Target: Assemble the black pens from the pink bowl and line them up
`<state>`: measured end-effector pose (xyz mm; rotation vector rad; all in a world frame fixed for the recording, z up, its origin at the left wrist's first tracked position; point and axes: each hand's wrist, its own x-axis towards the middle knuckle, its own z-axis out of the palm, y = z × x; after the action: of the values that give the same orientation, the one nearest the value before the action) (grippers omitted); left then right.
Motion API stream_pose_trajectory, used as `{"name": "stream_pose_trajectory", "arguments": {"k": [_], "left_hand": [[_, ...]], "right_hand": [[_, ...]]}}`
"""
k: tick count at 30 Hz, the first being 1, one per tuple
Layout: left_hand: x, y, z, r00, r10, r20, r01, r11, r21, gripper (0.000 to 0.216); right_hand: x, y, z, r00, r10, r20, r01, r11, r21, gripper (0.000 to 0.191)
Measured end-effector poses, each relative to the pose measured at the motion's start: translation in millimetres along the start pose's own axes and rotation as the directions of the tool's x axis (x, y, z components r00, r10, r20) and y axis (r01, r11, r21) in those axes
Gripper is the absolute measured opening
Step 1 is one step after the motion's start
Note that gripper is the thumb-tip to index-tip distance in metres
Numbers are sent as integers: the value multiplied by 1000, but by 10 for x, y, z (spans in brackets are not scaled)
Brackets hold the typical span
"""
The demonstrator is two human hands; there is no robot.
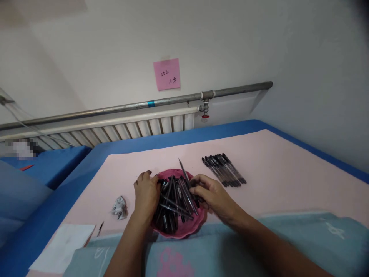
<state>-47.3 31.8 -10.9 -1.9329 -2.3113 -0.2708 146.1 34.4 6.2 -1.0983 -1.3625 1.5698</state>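
A round pink basket (198, 225) sits in front of me, heaped with dark pens (174, 200) lying at many angles. At its right side, my right hand (209, 192) is closed on an uncapped pen (183, 169), whose thin tip points up and away from me. My left hand (146, 194) is at the basket's left rim with its fingers bent. Something dark shows by its fingertips, but I cannot make out what it is. Right of the basket, several capped pens (224, 170) lie side by side in a slanted row.
Pink paper (288, 173) covers the blue table (245, 126). At left lie a crumpled wrapper (119, 207), a white sheet (63, 246) and a small dark pen-like piece (100, 228). A teal cloth (302, 234) spans the near edge. Behind stand a radiator (129, 130) and a pipe (242, 89).
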Motion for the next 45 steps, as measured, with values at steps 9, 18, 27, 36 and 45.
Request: {"name": "stream_pose_trajectory", "arguments": {"k": [9, 18, 27, 36, 45], "left_hand": [[8, 84, 8, 998, 41, -47, -39, 998, 42, 26], [45, 123, 65, 995, 37, -97, -44, 997, -70, 21], [-6, 3, -213, 940, -225, 255, 261, -1, -965, 19], [-94, 26, -320, 872, -103, 479, 376, -486, -789, 19], [-131, 48, -286, 899, -80, 430, 359, -429, -829, 24]], "right_hand": [[28, 41, -8, 1000, -17, 20, 17, 1000, -23, 8], [35, 65, 3, 999, -33, 29, 34, 999, -36, 9], [-41, 43, 40, 985, -128, 114, 156, 944, -292, 14], [-87, 84, 101, 956, -196, 218, 282, 820, -498, 18], [-82, 64, 111, 960, -185, 209, 270, 813, -517, 18]]}}
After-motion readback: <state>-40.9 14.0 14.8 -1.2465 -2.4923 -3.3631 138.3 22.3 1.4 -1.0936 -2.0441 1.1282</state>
